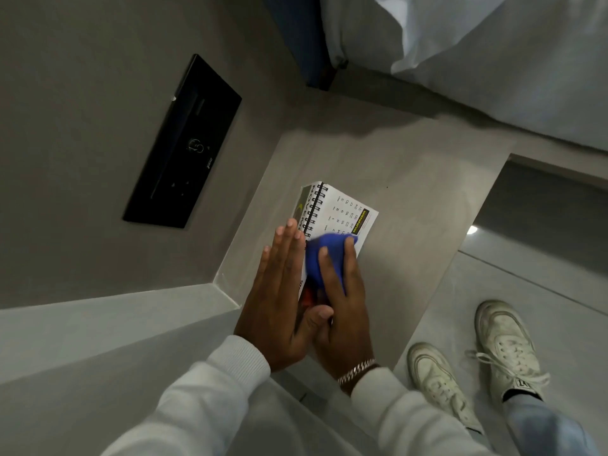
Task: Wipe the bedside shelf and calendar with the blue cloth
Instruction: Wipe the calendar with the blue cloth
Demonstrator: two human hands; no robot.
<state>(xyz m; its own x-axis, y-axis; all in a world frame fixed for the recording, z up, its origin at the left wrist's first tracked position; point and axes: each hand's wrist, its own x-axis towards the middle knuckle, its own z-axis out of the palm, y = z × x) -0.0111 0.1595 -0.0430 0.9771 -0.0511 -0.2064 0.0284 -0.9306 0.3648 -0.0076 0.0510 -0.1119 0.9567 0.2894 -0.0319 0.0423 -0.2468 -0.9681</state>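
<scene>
A white spiral-bound desk calendar (343,210) stands on the grey bedside shelf (411,199). My left hand (278,291) lies flat against the calendar's left side with fingers straight and together, its thumb hooked under the near end. A bunched blue cloth (320,255) is pressed onto the calendar's right face by my right hand (342,301), whose fingers curl over it. The near part of the calendar is hidden behind both hands.
A black switch panel (182,143) is set in the grey wall to the left. White bedding (493,54) hangs at the top right. My white sneakers (473,363) stand on the glossy tiled floor beside the shelf's right edge.
</scene>
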